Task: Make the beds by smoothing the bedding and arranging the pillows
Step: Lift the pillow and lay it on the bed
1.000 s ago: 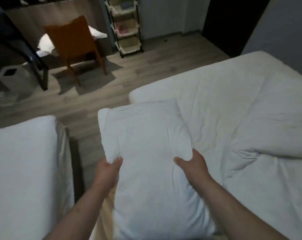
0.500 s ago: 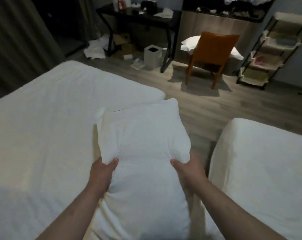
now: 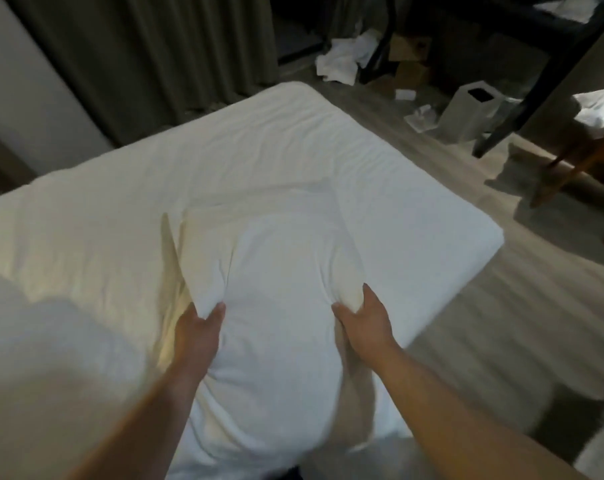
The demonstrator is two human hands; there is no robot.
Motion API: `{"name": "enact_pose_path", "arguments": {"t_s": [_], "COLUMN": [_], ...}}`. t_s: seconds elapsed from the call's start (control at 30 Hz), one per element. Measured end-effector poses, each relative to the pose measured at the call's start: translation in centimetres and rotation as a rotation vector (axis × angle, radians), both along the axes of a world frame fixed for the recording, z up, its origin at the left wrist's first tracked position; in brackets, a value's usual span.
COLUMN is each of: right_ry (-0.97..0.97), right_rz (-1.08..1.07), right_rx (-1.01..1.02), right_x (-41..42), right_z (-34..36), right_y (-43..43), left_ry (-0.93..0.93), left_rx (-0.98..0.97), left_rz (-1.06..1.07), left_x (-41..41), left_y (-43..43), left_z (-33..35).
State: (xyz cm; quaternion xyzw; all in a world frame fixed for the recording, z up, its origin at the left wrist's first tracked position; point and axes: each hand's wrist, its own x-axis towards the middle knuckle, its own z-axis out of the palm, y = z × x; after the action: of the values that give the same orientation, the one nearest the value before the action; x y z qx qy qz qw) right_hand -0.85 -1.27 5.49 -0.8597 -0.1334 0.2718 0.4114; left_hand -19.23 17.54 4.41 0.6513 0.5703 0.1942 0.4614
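**Dim bedroom: pillow gripped in both hands over the bed**

Grey curtains (image 3: 138, 46) hang across the back of the room at 11 o'clock, and wood-look floor (image 3: 501, 306) runs down the side at 3 o'clock. From my feed, the bed (image 3: 293, 150) fills the middle and the 9 o'clock side of the view. Its white sheet is lightly creased.

The pillow (image 3: 276, 271) sits at the centre of the frame, lengthwise from 6 o'clock up toward 12, over the near part of the bed. I cannot tell whether its far end touches the sheet.

The left hand (image 3: 196, 337) grips the pillow's edge at about 8 o'clock. Its thumb (image 3: 215, 311) is on top and the other fingers are tucked out of sight underneath. The right hand (image 3: 363, 327) grips the opposite edge at about 4 o'clock. Its fingers (image 3: 371, 296) curl round a bulge of filling, and the cloth puckers between them. Both forearms reach in from 6 o'clock.

A blurred, paler mound of bedding (image 3: 51, 358) lies on the bed at 8 o'clock.

Up at 1 o'clock, crumpled white cloth (image 3: 342, 62) lies on the floor beside cardboard boxes (image 3: 411, 60). At 2 o'clock a pale bin (image 3: 467, 112) stands near a dark slanting frame leg (image 3: 522, 98), and wooden chair legs (image 3: 570, 174) show just past it.
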Motion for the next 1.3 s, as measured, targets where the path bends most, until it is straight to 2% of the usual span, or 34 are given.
{"name": "enact_pose_path", "arguments": {"t_s": [0.13, 0.23, 0.37, 0.53, 0.73, 0.8, 0.93, 1.0, 1.1, 1.3], "right_ry": [0.109, 0.211, 0.161, 0.233, 0.463, 0.458, 0.363, 0.361, 0.368, 0.397], "right_rz": [0.123, 0.309, 0.401, 0.276, 0.027, -0.033, -0.072, -0.074, -0.132, -0.491], "right_rx": [-0.214, -0.366, -0.463, -0.427, -0.346, -0.297, -0.319, -0.347, -0.36, -0.306], "right_x": [2.0, 1.6, 1.0, 0.3, -2.5, -3.7, -7.1, -9.2, -12.9, -19.7], "right_z": [-5.9, -9.2, -9.9, -6.9, -3.1, -2.2, -0.6, -0.4, -0.1, -0.1], "right_y": [6.5, 8.1, 7.7, 3.4, -6.0, -9.4, -17.2, -21.8, -29.1, -42.1], "left_ry": [0.125, 0.268, 0.378, 0.44, 0.555, 0.574, 0.457, 0.457, 0.511, 0.603], "left_rx": [-0.086, -0.227, -0.235, -0.151, -0.156, -0.196, -0.386, -0.363, -0.208, -0.226], "left_rz": [-0.017, -0.061, -0.039, -0.086, -0.302, -0.468, -0.735, -0.814, -1.022, -1.439], "left_x": [0.8, -0.1, -0.6, -0.7, -0.3, 0.1, 1.3, 1.7, 2.2, 3.5], "left_y": [6.6, 8.6, 8.4, 5.8, 1.5, 0.1, -5.1, -8.3, -14.0, -26.7], "left_z": [-6.9, -12.2, -13.2, -10.5, -6.5, -5.2, -1.8, -1.1, -0.8, -0.9]}}
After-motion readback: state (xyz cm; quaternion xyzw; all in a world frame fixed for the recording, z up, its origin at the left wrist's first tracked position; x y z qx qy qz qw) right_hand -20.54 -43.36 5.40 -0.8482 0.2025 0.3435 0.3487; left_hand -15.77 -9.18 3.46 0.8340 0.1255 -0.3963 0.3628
